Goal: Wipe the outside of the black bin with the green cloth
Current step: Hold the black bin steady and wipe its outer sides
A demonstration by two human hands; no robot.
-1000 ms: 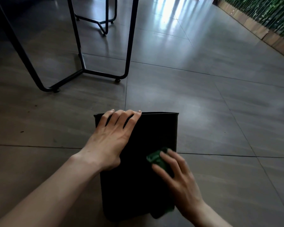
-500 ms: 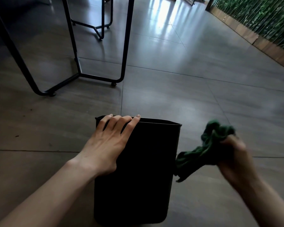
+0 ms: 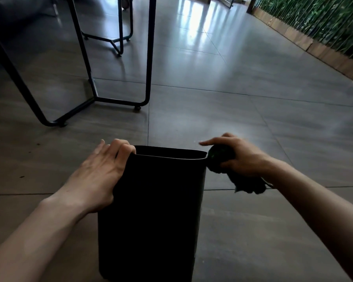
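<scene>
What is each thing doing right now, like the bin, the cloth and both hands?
black bin: upright on the floor, open top.
green cloth: bunched up, touching the bin's right top corner.
left hand: holding the bin's left rim.
right hand: closed around the cloth.

Black bin (image 3: 151,210): tall, rectangular, plain dark walls, open top, standing upright on the tiled floor. Green cloth (image 3: 218,159): dark, bunched into a wad, pressed against the bin's upper right corner, loose end hanging down beside it.
</scene>
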